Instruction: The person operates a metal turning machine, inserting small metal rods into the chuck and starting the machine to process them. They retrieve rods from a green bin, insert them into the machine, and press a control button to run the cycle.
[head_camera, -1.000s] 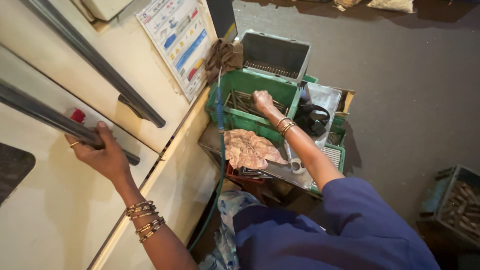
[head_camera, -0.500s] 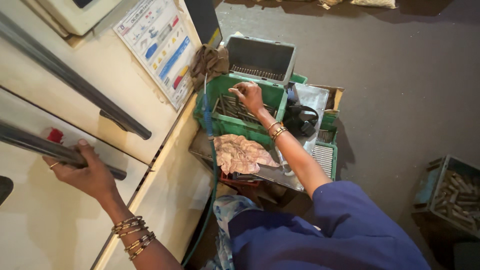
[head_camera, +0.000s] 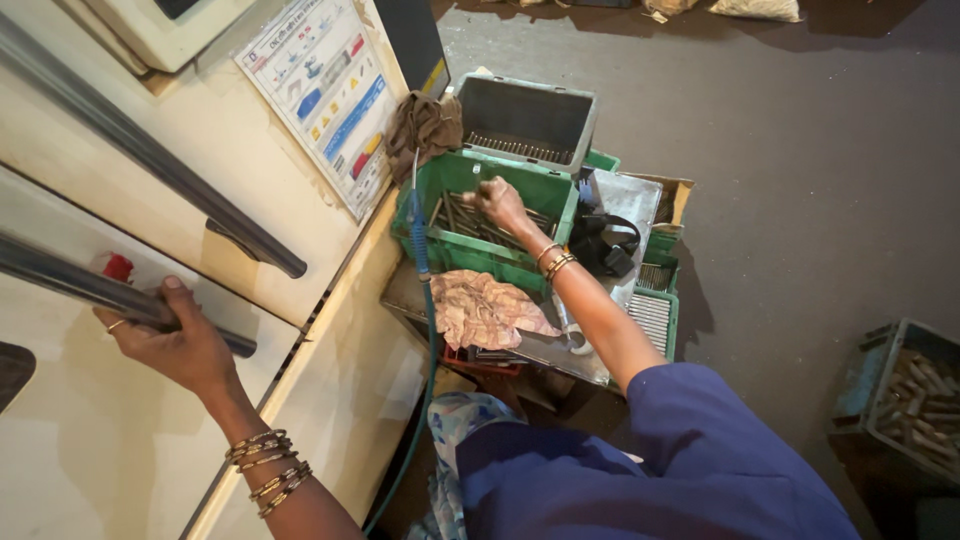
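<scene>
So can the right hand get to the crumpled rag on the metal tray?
Probably yes. The right hand is in the green crate among metal rods, and the crumpled rag lies just beside that crate on the metal tray, uncovered, with nothing between them.

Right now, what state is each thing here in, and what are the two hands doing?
left hand: fingers wrapped round the metal door handle.
right hand: reaching into the green crate, fingers among the metal rods.
grey bin: open, a row of small parts along the bottom.
crumpled cloth: lying loose on the metal tray.
brown rag: draped at the crate's rim.
</scene>
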